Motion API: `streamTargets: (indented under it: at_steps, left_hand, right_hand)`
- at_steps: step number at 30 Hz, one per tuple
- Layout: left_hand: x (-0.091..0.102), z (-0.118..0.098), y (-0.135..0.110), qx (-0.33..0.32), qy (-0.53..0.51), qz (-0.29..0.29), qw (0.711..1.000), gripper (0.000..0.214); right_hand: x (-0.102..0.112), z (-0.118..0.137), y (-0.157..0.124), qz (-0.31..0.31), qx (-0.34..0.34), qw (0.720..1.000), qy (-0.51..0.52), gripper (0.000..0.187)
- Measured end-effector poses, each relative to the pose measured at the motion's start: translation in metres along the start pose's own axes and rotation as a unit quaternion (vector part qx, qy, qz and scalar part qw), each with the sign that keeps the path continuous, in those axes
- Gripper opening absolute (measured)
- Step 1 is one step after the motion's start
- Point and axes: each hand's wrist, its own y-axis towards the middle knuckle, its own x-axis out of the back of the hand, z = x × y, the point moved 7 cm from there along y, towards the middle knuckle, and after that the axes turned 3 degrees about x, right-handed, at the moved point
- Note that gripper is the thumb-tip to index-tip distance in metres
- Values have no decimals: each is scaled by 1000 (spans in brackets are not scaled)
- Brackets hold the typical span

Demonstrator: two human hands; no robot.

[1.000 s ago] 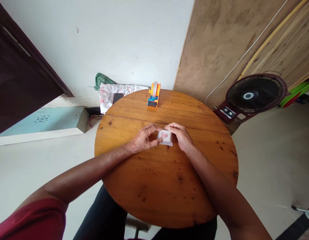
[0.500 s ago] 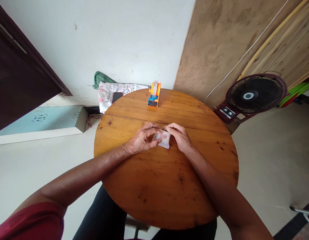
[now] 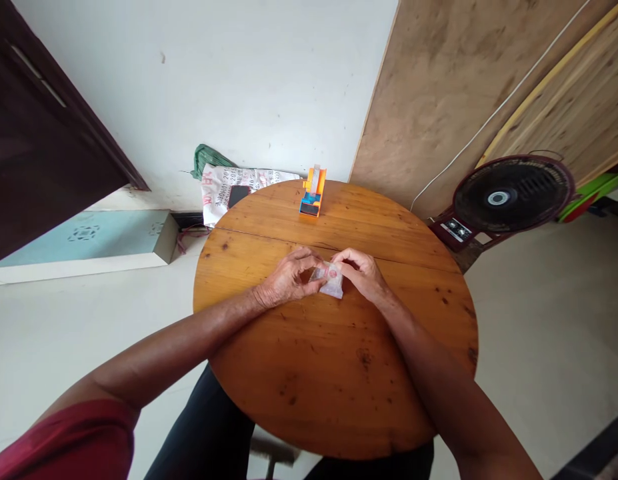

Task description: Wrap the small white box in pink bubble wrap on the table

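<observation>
A small pale folded paper with a red mark [image 3: 331, 283] lies near the middle of the round wooden table [image 3: 333, 373]. My left hand [image 3: 287, 280] pinches its left edge with thumb and fingers. My right hand [image 3: 363, 273] pinches its right edge, fingers curled over the top. Both hands rest on the tabletop, and much of the paper is hidden between them.
An orange and blue tape dispenser [image 3: 312, 193] stands at the table's far edge. Behind it on the floor lie a printed sack [image 3: 239, 188] and a green bag [image 3: 207, 159]. A dark floor fan [image 3: 509, 198] sits to the right against wooden boards. A pale flat box [image 3: 83, 241] lies left.
The paper has become smaller and more crumpled between my fingers, and my hands have drawn slightly closer together. The view has shifted a little to the right.
</observation>
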Motion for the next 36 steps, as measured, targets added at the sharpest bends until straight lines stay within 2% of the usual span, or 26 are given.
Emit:
streamTargets:
  at_steps: [3,5,8,11,13,14,16,18,21,23,25,27,29,33,36]
  left_hand:
    - [-1,1,0,3,2,5,1000,22]
    - [-2,2,0,2,-1,6,1000,23]
    - [-1,5,0,8,-11,-8,1000,23]
    - [-1,6,-1,17,-19,-10,1000,23]
    - [-1,5,0,19,-29,-1,999,23]
    - [-2,5,0,20,-34,3,999,23]
    - [-2,5,0,24,-41,9,999,22]
    - [-2,5,-1,22,-41,7,999,23]
    - [-2,4,-2,13,-39,9,999,24]
    - [-1,2,-3,11,-38,15,999,26]
    - [3,1,-4,22,-34,18,999,32]
    - [8,2,-5,42,-27,18,999,38]
    - [11,5,-6,62,-21,21,998,41]
    - [8,12,-7,108,-18,51,993,56]
    - [1,14,-8,117,-29,80,989,66]
  right_hand:
    - [4,11,1,-3,78,993,-85,11]
    - [5,22,-1,6,138,978,-153,12]
    - [3,40,-6,42,209,939,-269,17]
    - [-6,61,-13,80,250,890,-373,21]
    - [-14,72,-17,104,262,871,-403,23]
    - [-16,76,-19,112,266,870,-400,23]
    - [-15,80,-19,106,269,886,-362,21]
    - [-5,76,-16,61,252,919,-295,17]
    - [19,54,-6,-8,174,963,-206,16]
    - [27,35,-2,9,110,977,-183,15]
    - [29,18,-2,74,45,978,-191,14]
    - [30,7,-6,136,-7,969,-208,21]
    - [32,5,-11,162,-27,964,-210,29]
    - [36,19,-11,111,-10,974,-195,31]
    - [31,29,-8,79,18,981,-177,26]
